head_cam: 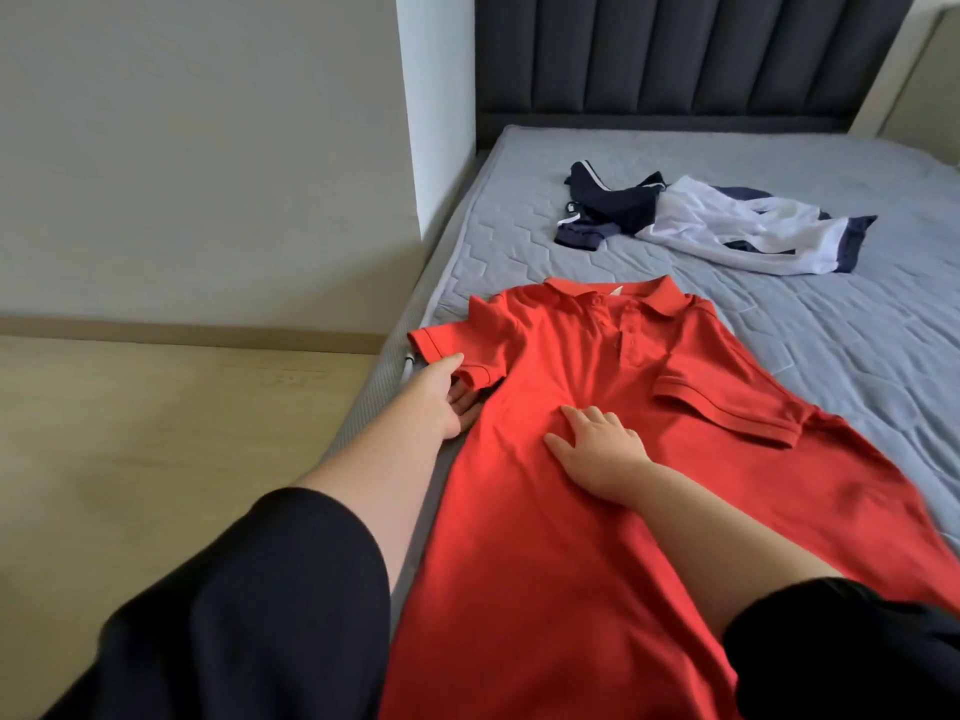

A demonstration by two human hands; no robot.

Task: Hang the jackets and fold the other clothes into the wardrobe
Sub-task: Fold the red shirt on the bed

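Grey quilted mattress (831,356) fills the right of the frame, with a dark padded headboard (675,49) at the top and a pale wall (182,148) and wood floor (156,433) at left. Your red polo shirt (571,537) lies face up at centre. Its long axis runs from the collar at mid-frame down to the hem, which the bottom edge cuts off. Your left hand (441,397) grasps the left-side sleeve, fingers partly hidden beneath it. Your right hand (608,454) rests flat on the chest, fingers released. Navy and white clothes (717,226) lie crumpled at upper right.

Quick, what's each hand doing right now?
Left hand: pinching the sleeve, thumb on top.
Right hand: open, pressing flat on the shirt.
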